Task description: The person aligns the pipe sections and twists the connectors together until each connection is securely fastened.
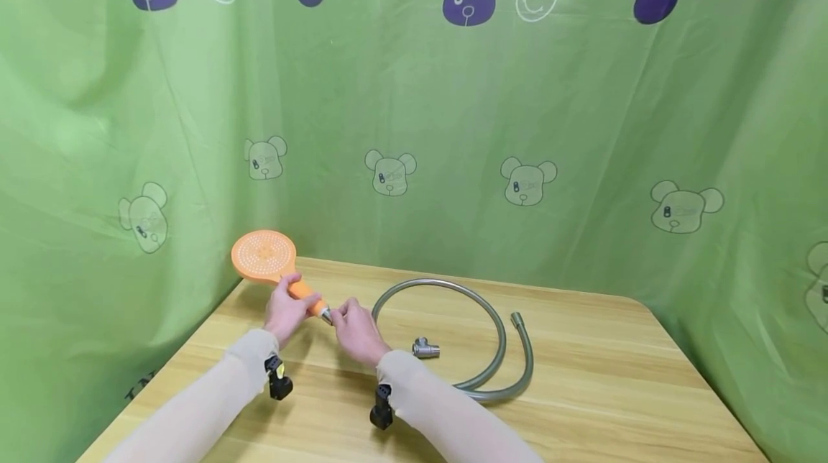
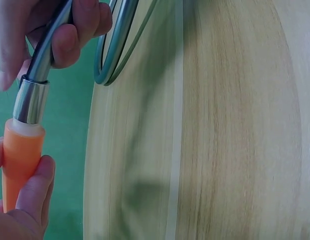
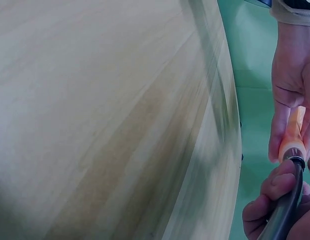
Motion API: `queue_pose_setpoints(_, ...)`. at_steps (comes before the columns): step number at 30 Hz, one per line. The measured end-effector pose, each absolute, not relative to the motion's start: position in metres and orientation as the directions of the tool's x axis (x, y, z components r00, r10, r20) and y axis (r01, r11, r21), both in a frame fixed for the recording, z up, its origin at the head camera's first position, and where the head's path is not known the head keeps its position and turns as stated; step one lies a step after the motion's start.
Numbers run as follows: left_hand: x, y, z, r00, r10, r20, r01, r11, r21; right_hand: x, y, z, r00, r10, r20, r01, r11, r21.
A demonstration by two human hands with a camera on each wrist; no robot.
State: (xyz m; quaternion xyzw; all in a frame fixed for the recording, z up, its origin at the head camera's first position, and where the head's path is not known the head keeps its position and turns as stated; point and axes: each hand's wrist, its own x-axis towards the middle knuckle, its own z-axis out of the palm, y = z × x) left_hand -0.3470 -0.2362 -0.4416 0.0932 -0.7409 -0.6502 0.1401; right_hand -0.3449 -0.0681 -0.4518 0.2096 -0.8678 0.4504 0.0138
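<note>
An orange shower head [image 1: 263, 256] is held over the table's left back corner, its round spray face showing in the head view. My left hand [image 1: 286, 310] grips its handle, thumb along one side. At the handle's lower end, my right hand [image 1: 359, 333] pinches the grey shower hose [image 2: 42, 60] just behind its metal nut. In the left wrist view the shiny nut [image 2: 31, 102] sits in line with the handle, a whitish ring [image 2: 27, 128] showing between them. From the right wrist view, the hose runs back through the curled right fingers [image 3: 277, 186].
The rest of the hose [image 1: 427, 282] loops over the wooden table [image 1: 601, 377], its other end [image 1: 516, 318] lying to the right. A small metal T-shaped fitting [image 1: 425, 349] lies inside the loop. Green printed curtain [image 1: 453, 103] surrounds the table's back and sides.
</note>
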Motion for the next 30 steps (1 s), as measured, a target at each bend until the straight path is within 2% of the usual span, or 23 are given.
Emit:
queue_pose_setpoints(8,-0.3474,-0.2373,-0.4454,-0.938,-0.33,0.104,0.045,0.182,0.982,-0.3433,-0.0658,-0.4537,-0.904,-0.374,0.206,-0.385,0.505,-0.772)
queue_pose_setpoints(22,-0.3464,-0.2371,-0.4423,-0.939,-0.331,0.094,0.057,0.117,0.991,-0.3472,-0.0676,-0.4518,-0.89,-0.4,0.218,-0.411,0.5,-0.763)
queue_pose_setpoints(30,-0.3443,-0.2375,-0.4413,-0.936,-0.336,0.105,0.063,0.134,0.989,-0.346,-0.068,-0.4527,-0.902,-0.403,0.153,-0.343,0.456,-0.821)
